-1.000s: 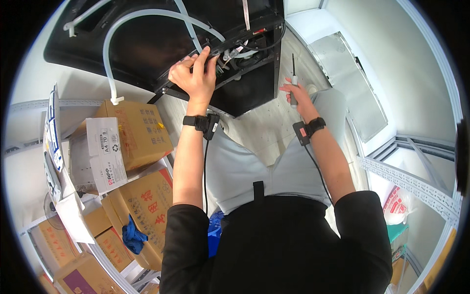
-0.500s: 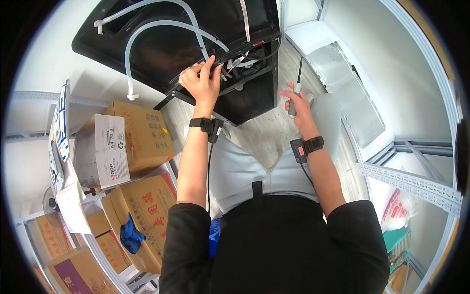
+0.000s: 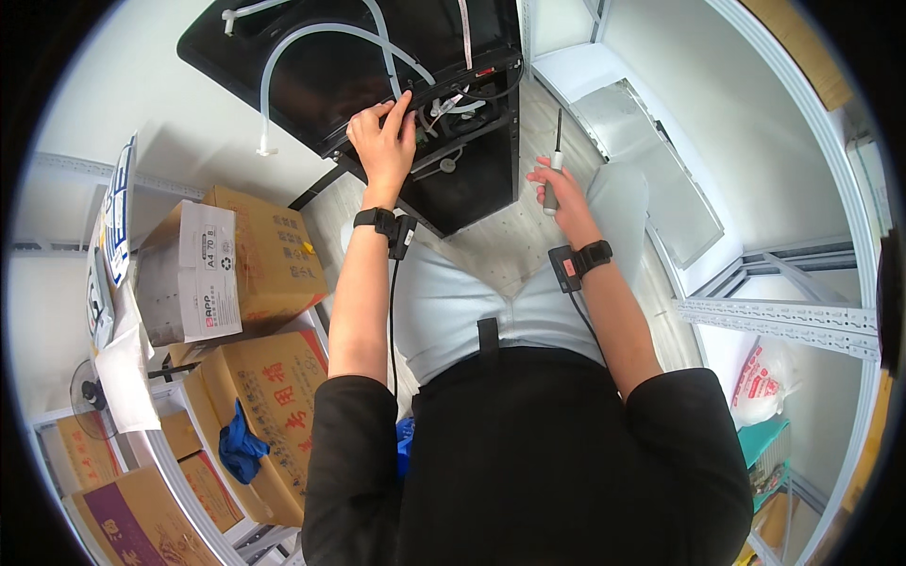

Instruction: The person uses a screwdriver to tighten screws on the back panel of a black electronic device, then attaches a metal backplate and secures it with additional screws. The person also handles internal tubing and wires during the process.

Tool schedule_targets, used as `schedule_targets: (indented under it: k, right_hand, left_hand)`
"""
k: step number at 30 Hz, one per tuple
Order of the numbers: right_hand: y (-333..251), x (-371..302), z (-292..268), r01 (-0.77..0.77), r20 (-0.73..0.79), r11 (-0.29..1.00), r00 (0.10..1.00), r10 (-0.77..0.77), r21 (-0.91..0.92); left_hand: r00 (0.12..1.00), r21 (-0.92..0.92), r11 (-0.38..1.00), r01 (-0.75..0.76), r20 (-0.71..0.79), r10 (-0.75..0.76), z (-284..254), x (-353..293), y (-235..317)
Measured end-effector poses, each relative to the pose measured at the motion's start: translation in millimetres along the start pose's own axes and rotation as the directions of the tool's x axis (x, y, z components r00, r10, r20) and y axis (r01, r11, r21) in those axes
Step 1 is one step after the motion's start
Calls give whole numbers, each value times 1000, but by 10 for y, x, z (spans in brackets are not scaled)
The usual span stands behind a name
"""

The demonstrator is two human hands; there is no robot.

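Note:
In front of me stands a black appliance cabinet (image 3: pixel 469 193), with a wide black panel (image 3: pixel 311 90) raised over its upper part. My left hand (image 3: pixel 382 151) has its fingers hooked over the panel's near edge. Pale flexible hoses (image 3: pixel 266 99) with white elbow ends loop across the panel. Wires and fittings (image 3: pixel 444 113) show in the opening just right of that hand. My right hand (image 3: pixel 568 196) holds a screwdriver (image 3: pixel 557 158) with a grey and white handle, its dark shaft pointing up and away. The screwdriver is apart from the cabinet, to its right.
Cardboard boxes (image 3: pixel 274 255) fill the shelving on the left, with a blue cloth (image 3: pixel 243 443) hanging over one. A thin metal sheet (image 3: pixel 651 170) lies beyond my right hand. A metal shelf frame (image 3: pixel 783 325) and a white plastic bag (image 3: pixel 763 385) are on the right.
The whole view has shifted slightly, with the cabinet and panel appearing a little higher. My left hand stays at the panel edge; the right still holds the screwdriver.

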State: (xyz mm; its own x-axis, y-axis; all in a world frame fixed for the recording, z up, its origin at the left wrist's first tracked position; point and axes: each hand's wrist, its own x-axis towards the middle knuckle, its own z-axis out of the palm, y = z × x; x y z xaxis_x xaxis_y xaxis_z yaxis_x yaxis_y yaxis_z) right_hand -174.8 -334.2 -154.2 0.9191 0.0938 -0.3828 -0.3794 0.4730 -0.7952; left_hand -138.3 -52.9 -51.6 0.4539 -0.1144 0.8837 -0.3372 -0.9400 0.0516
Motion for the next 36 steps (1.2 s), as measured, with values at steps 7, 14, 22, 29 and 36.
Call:
schedule_targets:
  k: [7, 14, 22, 29, 36]
  right_hand:
    - [138, 189, -98, -24, -65, 996, 997, 30, 84]
    - [293, 382, -317, -37, -149, 990, 987, 57, 135]
    - [309, 615, -383, -4, -125, 988, 992, 24, 155]
    - [-687, 350, -1319, -71, -294, 931, 955, -40, -358]
    - [-496, -532, -2362, -176, -301, 853, 953, 24, -492]
  left_hand:
    - [999, -116, 993, -12, 34, 16, -102, 1, -32]
    - [999, -123, 992, 21, 39, -16, -114, -10, 25]
    - [996, -76, 994, -78, 31, 81, -278, -49, 110]
    - [928, -210, 965, -157, 304, 217, -772, -401, -173]
    - [689, 64, 983, 172, 706, -167, -1568, -1692, -789]
